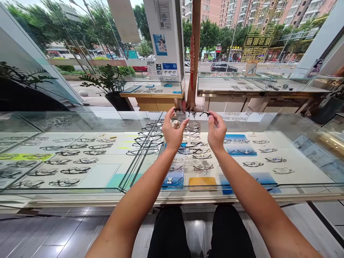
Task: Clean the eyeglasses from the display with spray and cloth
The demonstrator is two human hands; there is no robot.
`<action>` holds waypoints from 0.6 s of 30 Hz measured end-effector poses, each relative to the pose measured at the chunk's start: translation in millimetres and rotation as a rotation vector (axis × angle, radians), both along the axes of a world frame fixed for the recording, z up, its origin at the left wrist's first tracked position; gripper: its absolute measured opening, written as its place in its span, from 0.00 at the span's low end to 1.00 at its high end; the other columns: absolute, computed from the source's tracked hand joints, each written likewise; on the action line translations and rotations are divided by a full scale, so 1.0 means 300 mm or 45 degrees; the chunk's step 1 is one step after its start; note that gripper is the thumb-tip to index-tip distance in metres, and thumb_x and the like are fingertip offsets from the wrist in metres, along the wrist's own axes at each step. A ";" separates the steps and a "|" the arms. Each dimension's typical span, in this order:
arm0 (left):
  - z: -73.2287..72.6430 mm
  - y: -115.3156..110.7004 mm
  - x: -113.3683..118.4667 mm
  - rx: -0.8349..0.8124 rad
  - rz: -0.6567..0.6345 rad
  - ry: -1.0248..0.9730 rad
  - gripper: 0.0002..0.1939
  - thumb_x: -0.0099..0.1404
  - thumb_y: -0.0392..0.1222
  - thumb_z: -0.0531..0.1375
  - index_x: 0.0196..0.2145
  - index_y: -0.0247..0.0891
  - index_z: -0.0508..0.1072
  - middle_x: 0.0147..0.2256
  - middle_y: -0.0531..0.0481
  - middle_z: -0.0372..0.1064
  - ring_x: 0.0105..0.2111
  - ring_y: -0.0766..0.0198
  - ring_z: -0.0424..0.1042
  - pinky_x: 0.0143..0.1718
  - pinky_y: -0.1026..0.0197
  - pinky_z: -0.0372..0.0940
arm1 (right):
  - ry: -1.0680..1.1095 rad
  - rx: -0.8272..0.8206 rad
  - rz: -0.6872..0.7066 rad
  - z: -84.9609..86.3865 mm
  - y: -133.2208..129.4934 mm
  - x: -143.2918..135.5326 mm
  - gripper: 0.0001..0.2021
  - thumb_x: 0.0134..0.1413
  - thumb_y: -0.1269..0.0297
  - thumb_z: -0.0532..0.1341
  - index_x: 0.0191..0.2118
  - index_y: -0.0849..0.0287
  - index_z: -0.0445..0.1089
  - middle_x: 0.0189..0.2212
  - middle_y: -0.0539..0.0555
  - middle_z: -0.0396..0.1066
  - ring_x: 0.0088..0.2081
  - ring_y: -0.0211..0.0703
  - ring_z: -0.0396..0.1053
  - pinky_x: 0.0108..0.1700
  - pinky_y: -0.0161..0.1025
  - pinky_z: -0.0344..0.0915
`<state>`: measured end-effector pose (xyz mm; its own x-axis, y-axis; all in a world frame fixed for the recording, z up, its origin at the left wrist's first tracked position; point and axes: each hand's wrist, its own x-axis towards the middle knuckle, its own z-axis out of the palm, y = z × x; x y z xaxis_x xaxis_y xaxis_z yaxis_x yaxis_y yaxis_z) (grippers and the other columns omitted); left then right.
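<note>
A pair of eyeglasses (201,115) with a dark upper rim and clear lenses is held up above the glass display counter (88,122). My left hand (173,130) pinches its left end between thumb and fingers. At the opposite end, my right hand (216,129) grips the frame the same way. Below and behind my hands, several eyeglasses (146,143) lie in rows on the counter's top. More glasses (202,167) rest inside the case beneath the glass.
Blue display cards (240,145) and a yellow card (202,183) lie in the case. Beyond the counter stand a wooden post (194,53), a potted plant (115,96) and further showcases (228,86). Large windows face a street. My knees (170,229) are close to the counter's front.
</note>
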<state>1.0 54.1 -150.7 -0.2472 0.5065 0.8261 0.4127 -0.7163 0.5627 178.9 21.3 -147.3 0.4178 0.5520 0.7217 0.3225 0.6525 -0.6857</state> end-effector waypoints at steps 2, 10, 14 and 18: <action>0.004 -0.003 -0.004 0.054 0.024 0.037 0.38 0.67 0.62 0.75 0.68 0.49 0.72 0.65 0.39 0.76 0.62 0.46 0.78 0.64 0.44 0.74 | 0.094 -0.030 0.049 0.002 0.012 0.008 0.20 0.75 0.45 0.60 0.54 0.55 0.80 0.55 0.62 0.84 0.58 0.53 0.81 0.64 0.57 0.77; 0.008 0.001 -0.014 0.145 0.097 0.127 0.38 0.67 0.64 0.74 0.68 0.47 0.72 0.63 0.39 0.78 0.60 0.47 0.80 0.62 0.43 0.75 | 0.173 -0.094 0.227 0.007 0.036 0.035 0.17 0.73 0.48 0.62 0.50 0.55 0.81 0.54 0.62 0.85 0.56 0.51 0.82 0.59 0.54 0.79; 0.005 0.002 -0.013 0.074 0.066 0.113 0.38 0.66 0.65 0.74 0.67 0.48 0.73 0.63 0.39 0.78 0.60 0.47 0.80 0.61 0.44 0.75 | 0.210 -0.091 0.292 0.006 0.044 0.040 0.16 0.72 0.48 0.62 0.49 0.54 0.80 0.53 0.62 0.85 0.53 0.51 0.83 0.56 0.53 0.81; -0.002 0.004 -0.011 -0.011 0.013 0.103 0.39 0.66 0.67 0.73 0.67 0.48 0.73 0.64 0.37 0.77 0.61 0.45 0.79 0.61 0.44 0.75 | 0.219 -0.068 0.336 -0.001 0.053 0.045 0.15 0.73 0.49 0.62 0.49 0.54 0.78 0.51 0.62 0.85 0.53 0.52 0.85 0.54 0.52 0.81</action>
<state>-2.1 55.3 -151.4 -0.1852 0.5118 0.8389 0.4641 -0.7069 0.5337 192.3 37.4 -147.6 0.3686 0.6929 0.6197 0.0233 0.6596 -0.7513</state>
